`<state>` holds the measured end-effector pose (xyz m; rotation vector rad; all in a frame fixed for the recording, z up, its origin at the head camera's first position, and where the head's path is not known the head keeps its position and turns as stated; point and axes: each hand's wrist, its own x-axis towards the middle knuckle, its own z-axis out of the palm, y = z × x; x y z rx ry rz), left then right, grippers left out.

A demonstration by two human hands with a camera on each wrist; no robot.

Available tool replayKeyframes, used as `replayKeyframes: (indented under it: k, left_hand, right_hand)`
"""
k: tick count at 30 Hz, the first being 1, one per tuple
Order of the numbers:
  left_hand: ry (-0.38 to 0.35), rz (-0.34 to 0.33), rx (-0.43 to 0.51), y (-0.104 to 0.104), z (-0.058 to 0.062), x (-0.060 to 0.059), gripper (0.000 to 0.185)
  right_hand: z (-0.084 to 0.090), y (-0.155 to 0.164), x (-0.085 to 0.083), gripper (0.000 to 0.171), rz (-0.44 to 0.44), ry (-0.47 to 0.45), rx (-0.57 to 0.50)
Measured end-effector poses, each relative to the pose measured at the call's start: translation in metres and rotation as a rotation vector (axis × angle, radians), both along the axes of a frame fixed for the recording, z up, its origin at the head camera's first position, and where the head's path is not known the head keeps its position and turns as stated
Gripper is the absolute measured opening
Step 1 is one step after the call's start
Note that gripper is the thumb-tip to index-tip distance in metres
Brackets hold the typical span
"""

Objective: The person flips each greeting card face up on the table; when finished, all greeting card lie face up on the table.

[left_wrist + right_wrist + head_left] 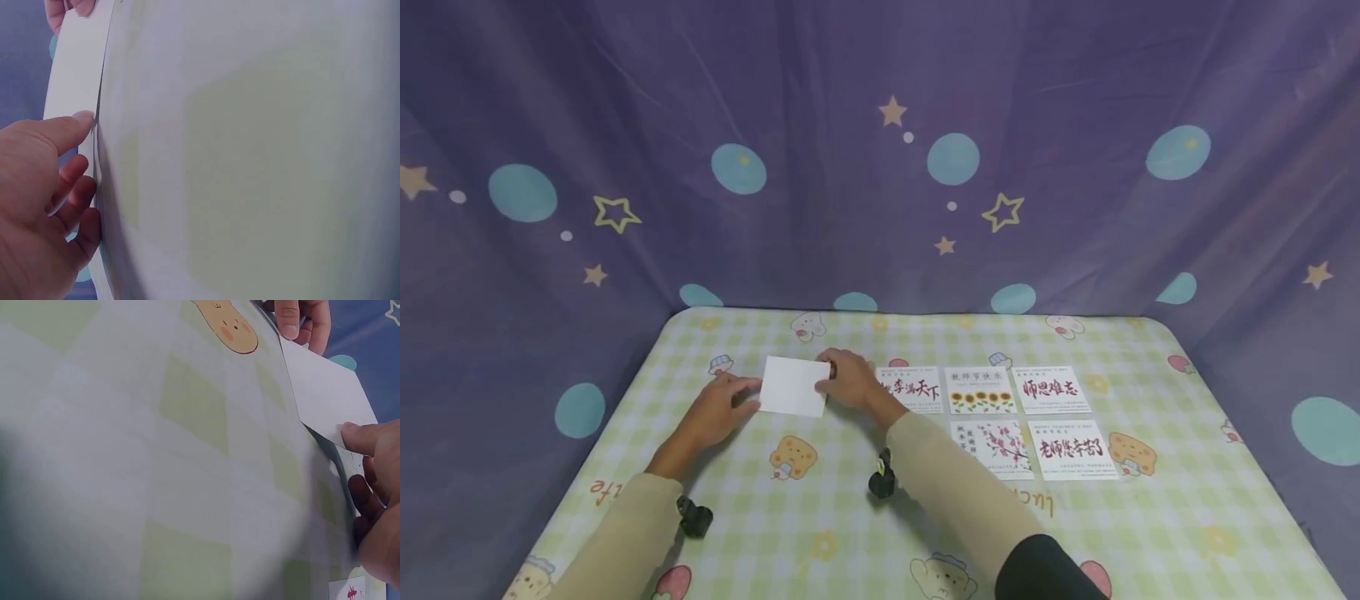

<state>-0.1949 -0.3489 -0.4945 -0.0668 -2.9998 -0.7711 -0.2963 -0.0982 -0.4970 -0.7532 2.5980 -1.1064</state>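
A blank white card (792, 386) is held just above the checked tablecloth (925, 517) at the table's back left. My left hand (747, 394) pinches its left edge. In the left wrist view the thumb (74, 129) lies on top of the card (78, 69) with the fingers curled beneath. My right hand (827, 375) pinches the card's right edge. In the right wrist view its thumb (365, 439) presses the corner of the card (328, 394), and the left hand (300, 319) shows at the far end.
Printed cards lie face up to the right of my hands: three in a back row (981, 390) and two in a front row (1072, 450). A purple star-patterned curtain (880, 167) encloses the table on three sides.
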Motion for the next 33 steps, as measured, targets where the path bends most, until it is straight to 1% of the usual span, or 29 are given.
replayKeyframes:
  k: [3, 7, 10, 14, 16, 20, 21, 23, 25, 28, 30, 33]
  left_hand:
    - [0.018, 0.012, 0.011, 0.000, 0.002, 0.001, 0.038]
    - [0.048, 0.001, 0.013, 0.000, 0.001, 0.002, 0.033]
    - [0.074, -0.002, 0.014, 0.000, -0.001, 0.003, 0.028]
    - [0.107, 0.019, 0.019, 0.001, -0.001, 0.003, 0.024]
    - [0.117, 0.029, 0.022, 0.001, -0.001, 0.003, 0.023]
    - [0.120, 0.031, 0.026, 0.003, 0.001, 0.002, 0.018]
    - [0.120, 0.029, 0.029, 0.003, 0.001, 0.002, 0.016]
    - [0.125, 0.026, 0.031, 0.005, 0.002, 0.002, 0.011]
    - [0.137, 0.021, 0.038, 0.006, 0.003, 0.002, 0.007]
    - [0.146, 0.013, 0.049, 0.009, 0.004, 0.001, 0.007]
    - [0.142, 0.009, 0.060, 0.011, 0.005, 0.001, 0.007]
    - [0.130, 0.016, 0.076, 0.012, 0.006, 0.001, 0.008]
  right_hand:
    - [0.000, 0.000, 0.000, 0.036, 0.009, -0.018, -0.066]
    - [0.001, 0.001, 0.004, 0.031, 0.015, -0.011, -0.107]
    - [0.001, 0.002, 0.006, 0.026, 0.022, 0.002, -0.124]
    - [0.004, 0.003, 0.007, 0.022, 0.034, 0.014, -0.150]
    - [0.005, 0.003, 0.007, 0.021, 0.037, 0.012, -0.164]
    - [0.007, 0.005, 0.009, 0.011, 0.031, -0.003, -0.174]
    - [0.006, 0.006, 0.009, 0.013, 0.027, -0.004, -0.175]
    - [0.006, 0.007, 0.009, 0.023, 0.015, 0.002, -0.189]
    - [0.007, 0.009, 0.008, 0.026, 0.005, 0.016, -0.216]
    - [0.009, 0.012, 0.008, 0.020, -0.009, 0.010, -0.255]
    - [0.010, 0.014, 0.008, 0.018, -0.018, -0.014, -0.266]
    - [0.011, 0.017, 0.009, 0.025, -0.042, -0.064, -0.274]
